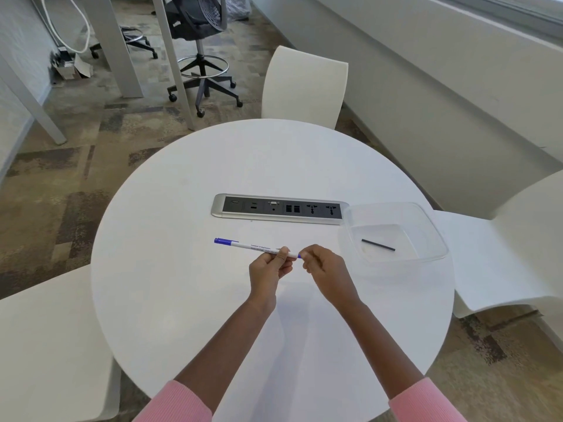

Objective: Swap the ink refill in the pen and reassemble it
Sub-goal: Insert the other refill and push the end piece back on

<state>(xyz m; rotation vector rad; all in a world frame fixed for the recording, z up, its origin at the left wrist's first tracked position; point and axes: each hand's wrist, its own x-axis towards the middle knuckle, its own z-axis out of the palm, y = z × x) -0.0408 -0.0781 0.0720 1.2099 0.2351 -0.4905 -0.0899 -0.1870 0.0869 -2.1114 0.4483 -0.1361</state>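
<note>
We hold the slim white plastic pen with the blue cap (256, 246) above the near middle of the round white table (189, 300). Our left hand (268, 268) pinches its barrel, our right hand (323, 266) pinches the blue end plug. It looks light, stiff and smooth, so grip firmly near the ends. A thin dark refill (378, 244) lies in the clear tray (426, 220), right.

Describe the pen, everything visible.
The pen is slim, with a white plastic-looking barrel bearing dark print too small to read, a blue cap on its left end and a blue piece at its right. It sits nearly level above the table, the left hand pinching the barrel, the right hand pinching the blue end.
</note>
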